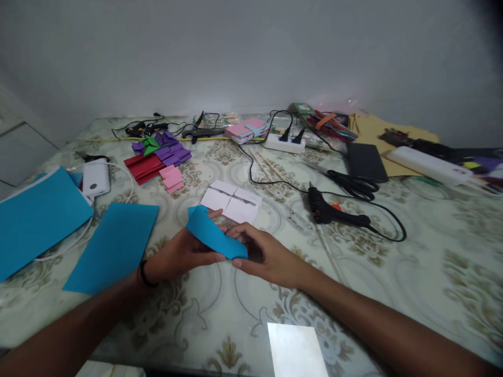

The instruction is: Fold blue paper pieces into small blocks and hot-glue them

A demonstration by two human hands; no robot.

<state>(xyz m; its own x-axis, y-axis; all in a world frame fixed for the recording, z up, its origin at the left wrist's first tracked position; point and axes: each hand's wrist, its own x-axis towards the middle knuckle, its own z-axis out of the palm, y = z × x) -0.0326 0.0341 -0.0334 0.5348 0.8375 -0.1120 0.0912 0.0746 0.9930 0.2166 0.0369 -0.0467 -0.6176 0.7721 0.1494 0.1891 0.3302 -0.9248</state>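
Your left grip (pixel 184 252) and right grip (pixel 265 254) both pinch a bent blue paper strip (pixel 217 238) — near the white folded paper (pixel 241 209).

Forearms (pixel 353 306) slant inward, hands (pixel 178 252) close together, thumbs (pixel 249 266) and fingers (pixel 244 228) pinching.

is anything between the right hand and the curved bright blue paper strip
Nothing visible: the right hand touches the curved bright blue paper strip at its right end, and the left hand holds it too. The white folded paper piece lies beyond both hands.
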